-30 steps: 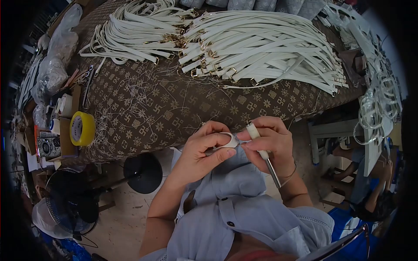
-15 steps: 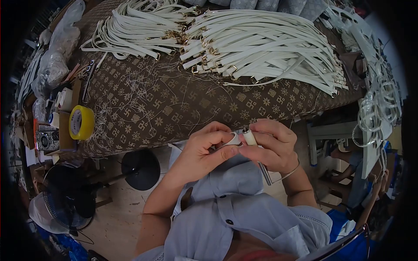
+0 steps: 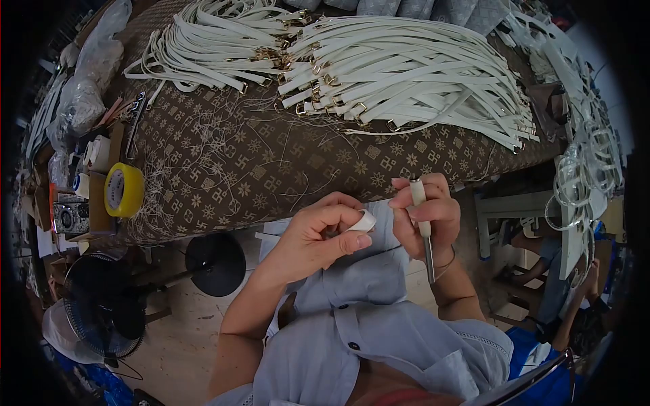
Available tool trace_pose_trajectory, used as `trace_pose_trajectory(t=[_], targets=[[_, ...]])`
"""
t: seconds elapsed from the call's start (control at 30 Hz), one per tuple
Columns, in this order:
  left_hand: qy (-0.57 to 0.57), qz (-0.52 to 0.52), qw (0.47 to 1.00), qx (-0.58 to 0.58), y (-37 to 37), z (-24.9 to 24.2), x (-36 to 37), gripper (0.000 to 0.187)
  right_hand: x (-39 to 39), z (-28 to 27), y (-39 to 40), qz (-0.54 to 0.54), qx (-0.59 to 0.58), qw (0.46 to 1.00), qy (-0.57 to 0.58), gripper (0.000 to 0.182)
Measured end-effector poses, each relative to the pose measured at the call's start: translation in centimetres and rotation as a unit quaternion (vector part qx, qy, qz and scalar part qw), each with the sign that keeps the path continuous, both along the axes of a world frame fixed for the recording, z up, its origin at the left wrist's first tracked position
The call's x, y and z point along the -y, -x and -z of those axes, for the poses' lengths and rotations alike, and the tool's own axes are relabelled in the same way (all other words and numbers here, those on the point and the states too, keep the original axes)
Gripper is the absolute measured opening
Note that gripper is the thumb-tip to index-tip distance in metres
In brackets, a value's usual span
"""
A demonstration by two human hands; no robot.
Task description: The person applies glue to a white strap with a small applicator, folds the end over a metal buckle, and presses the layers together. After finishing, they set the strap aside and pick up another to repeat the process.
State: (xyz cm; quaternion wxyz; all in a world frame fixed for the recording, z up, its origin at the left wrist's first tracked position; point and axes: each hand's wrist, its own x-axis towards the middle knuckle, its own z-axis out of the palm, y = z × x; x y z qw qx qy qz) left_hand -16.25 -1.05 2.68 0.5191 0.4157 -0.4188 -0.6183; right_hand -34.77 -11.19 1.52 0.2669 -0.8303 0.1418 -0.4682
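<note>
My left hand point(image 3: 313, 238) is closed, with thumb and index finger pinching a curled white strap point(image 3: 366, 221) that bends into a loop at the fingertips. The rest of the strap is hidden behind the fingers. To its right, my right hand point(image 3: 439, 215) grips a slim pen-like tool point(image 3: 418, 203) with a white grip section, a small dark tip pointing up and a metal shaft pointing down. The tool stands nearly upright, apart from the strap. Both hands are above my lap, just in front of the cloth-covered table point(image 3: 338, 162).
Heaps of white straps with gold buckles point(image 3: 406, 68) lie across the table's far side. Loose thread ends point(image 3: 196, 149) litter the cloth. A yellow tape roll point(image 3: 124, 190) stands at the left, with a black fan point(image 3: 105, 304) below. Another person's arm point(image 3: 575, 308) shows at lower right.
My right hand has moved right, away from the strap, and the tool has turned more upright. My left hand has stayed nearly in place, still pinching the strap.
</note>
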Motion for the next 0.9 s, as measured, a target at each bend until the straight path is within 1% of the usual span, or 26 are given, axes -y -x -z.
trace_pose_trajectory(t=[0.07, 0.13, 0.2, 0.37, 0.43, 0.47, 0.53, 0.6, 0.63, 0.7, 0.8, 0.9], targets=[[-0.02, -0.002, 1.0, -0.002, -0.1, 0.1, -0.1, 0.018, 0.1, -0.1, 0.2, -0.011, -0.017, 1.0, 0.015, 0.037], [0.005, -0.019, 1.0, 0.023, -0.1, 0.1, 0.0, 0.018, 0.2, -0.3, 0.4, -0.022, -0.035, 0.999, 0.03, 0.037], [0.005, -0.021, 0.999, 0.029, 0.0, 0.4, -0.1, 0.018, 0.3, -0.8, 0.5, -0.038, -0.081, 0.994, 0.061, 0.037], [0.008, -0.018, 0.998, 0.056, -0.1, 0.2, 0.0, 0.017, 0.4, -1.1, 0.2, -0.048, -0.082, 0.992, 0.079, 0.036], [0.028, -0.008, 0.996, 0.081, -0.1, 0.2, 0.1, 0.018, 0.6, -1.1, 0.2, -0.054, -0.083, 0.992, 0.081, 0.037], [0.027, -0.008, 0.996, 0.08, -0.1, 0.1, 0.1, 0.018, 0.7, -1.2, 0.4, -0.06, -0.094, 0.99, 0.092, 0.035], [-0.012, 0.008, 0.998, 0.065, -0.2, -0.3, 0.0, 0.019, 0.8, -1.3, 0.5, -0.067, -0.105, 0.987, 0.103, 0.034], [-0.018, 0.001, 0.998, 0.055, -0.1, -0.4, 0.0, 0.019, 0.8, -1.3, 0.5, -0.063, -0.089, 0.979, 0.169, 0.03], [-0.023, -0.004, 0.999, 0.046, 0.0, -0.4, 0.0, 0.019, 0.7, -1.5, 0.5, -0.064, -0.09, 0.979, 0.169, 0.03], [-0.032, -0.002, 0.999, 0.038, 0.0, -0.6, 0.1, 0.019, 0.6, -2.1, 0.4, -0.065, -0.104, 0.967, 0.225, 0.028], [-0.034, 0.005, 0.999, 0.013, 0.1, -0.4, 0.1, 0.019, 0.5, -1.4, 0.2, -0.052, -0.078, 0.962, 0.257, 0.031], [-0.013, 0.013, 1.0, -0.012, 0.0, 0.1, 0.1, 0.019, 0.6, -0.6, 0.2, -0.045, -0.053, 0.967, 0.246, 0.035]])
